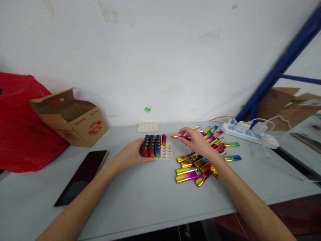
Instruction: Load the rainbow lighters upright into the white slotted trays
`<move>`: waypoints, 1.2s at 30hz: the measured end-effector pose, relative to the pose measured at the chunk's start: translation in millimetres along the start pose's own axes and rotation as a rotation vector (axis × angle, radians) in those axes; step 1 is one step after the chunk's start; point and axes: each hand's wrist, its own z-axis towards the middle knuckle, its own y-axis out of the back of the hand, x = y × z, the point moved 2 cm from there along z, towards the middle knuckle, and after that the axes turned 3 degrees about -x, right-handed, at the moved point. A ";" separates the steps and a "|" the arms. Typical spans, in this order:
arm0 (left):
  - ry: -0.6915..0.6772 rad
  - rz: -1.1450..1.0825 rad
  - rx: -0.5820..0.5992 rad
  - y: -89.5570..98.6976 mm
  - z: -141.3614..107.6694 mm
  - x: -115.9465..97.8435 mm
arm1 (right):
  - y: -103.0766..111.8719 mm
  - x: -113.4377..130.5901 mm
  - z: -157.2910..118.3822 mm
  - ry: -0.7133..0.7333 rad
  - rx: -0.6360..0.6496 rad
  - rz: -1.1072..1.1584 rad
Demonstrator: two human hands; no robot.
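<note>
A scuffed white wall backs my grey tabletop. My left grip clasps upright lighters in a socketed tray; my right grip pinches a near-level lighter to the tray's right. I read this as a loading step, calling for tipping that one upright over a bare socket. The cardboard box at left bears red printing, illegible to me.

2 arms extended; left hand cupped, right hand pinching.

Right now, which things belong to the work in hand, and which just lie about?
Likely in use: upright lighters and near tray at left hand; lighter in right hand; loose lighters; perhaps back tray.

Likely lying about: tablet, cardboard box, red bag, power strip.
</note>
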 end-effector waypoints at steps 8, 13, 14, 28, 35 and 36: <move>0.021 0.003 0.003 -1.4 -1.1 -4.5 | -15.1 4.2 0.9 -0.315 -0.127 0.618; -0.015 -0.003 0.019 -3.5 -1.0 -9.4 | -21.7 17.5 -3.3 -0.387 -0.049 0.765; -0.015 -0.006 0.021 -3.4 -1.0 -10.0 | -23.1 21.0 -4.0 -0.383 -0.024 0.807; -0.019 -0.052 0.033 -2.5 -3.8 -13.0 | -48.4 35.4 -15.5 -0.273 -0.067 0.266; -0.018 -0.036 0.008 -2.4 -4.4 -14.4 | -45.9 48.3 -18.9 -0.139 -0.059 0.128; -0.021 -0.036 0.010 -2.5 -4.5 -13.8 | -44.9 49.4 -18.5 -0.123 -0.067 0.110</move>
